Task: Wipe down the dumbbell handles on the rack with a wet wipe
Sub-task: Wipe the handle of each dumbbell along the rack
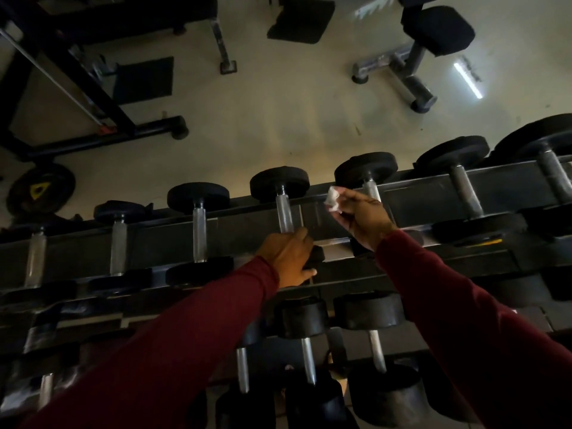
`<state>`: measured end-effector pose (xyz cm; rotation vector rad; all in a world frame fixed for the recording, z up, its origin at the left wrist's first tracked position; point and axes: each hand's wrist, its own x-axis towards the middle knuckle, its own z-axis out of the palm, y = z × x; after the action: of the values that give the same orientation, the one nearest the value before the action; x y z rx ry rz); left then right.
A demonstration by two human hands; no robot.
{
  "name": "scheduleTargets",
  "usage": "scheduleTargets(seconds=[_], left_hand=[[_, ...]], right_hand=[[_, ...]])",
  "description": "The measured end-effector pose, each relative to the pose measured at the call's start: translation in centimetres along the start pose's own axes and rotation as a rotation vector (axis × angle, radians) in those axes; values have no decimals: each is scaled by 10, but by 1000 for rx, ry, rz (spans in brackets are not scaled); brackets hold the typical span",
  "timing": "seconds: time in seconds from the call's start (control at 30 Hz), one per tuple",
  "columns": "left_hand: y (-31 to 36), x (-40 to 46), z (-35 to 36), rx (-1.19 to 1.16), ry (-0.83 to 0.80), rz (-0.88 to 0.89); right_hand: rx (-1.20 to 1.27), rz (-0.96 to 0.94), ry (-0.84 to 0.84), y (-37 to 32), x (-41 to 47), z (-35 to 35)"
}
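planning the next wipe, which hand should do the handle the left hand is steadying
Right. The right hand already pinches the wet wipe, just beside that handle. The left hand grips the dumbbell's near end, so it looks busy steadying.

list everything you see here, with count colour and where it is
dumbbells, top tier: at least seven, black heads, silver handles, across the rack
dumbbells, lower tier: several, black and silver, some hidden by arms
rack: one, black, spans the frame
wet wipe: one, white, crumpled, above the rack
weight plate: one, black with yellow mark, floor at left
mats: two, black, on the floor
bench: one, black pad, grey frame, upper right
machine frame: one, black, upper left
left hand: grips a dumbbell's near end
right hand: pinches the wet wipe
sleeves: two, dark red
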<state>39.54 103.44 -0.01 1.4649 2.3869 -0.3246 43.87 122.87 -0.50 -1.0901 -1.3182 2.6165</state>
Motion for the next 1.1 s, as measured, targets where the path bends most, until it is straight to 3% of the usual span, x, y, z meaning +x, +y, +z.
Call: scheduleTargets(seconds=[0.17,0.3,0.43,0.57,0.77,0.97,1.1], left_hand=[[7,-4,5,-141,66,-104],[-10,-27,6,-626,122,-229],[-24,-56,-1,-990,168,-343],[-21,-69,5,-1070,218,-417],[-16,-65,23,-1208,323,-518],[-16,-59,24,-1135,298,-540],[-15,-58,24,-1087,300,-553]], right_hand=[[-403,13,-104,12,4,10],[-904,-112,31,19,29,31],[-1143,-239,117,30,49,62],[-1343,-287,141,45,50,67],[-1302,-111,64,55,23,45],[-1391,-503,157,44,33,77],[-1554,-535,25,33,37,84]])
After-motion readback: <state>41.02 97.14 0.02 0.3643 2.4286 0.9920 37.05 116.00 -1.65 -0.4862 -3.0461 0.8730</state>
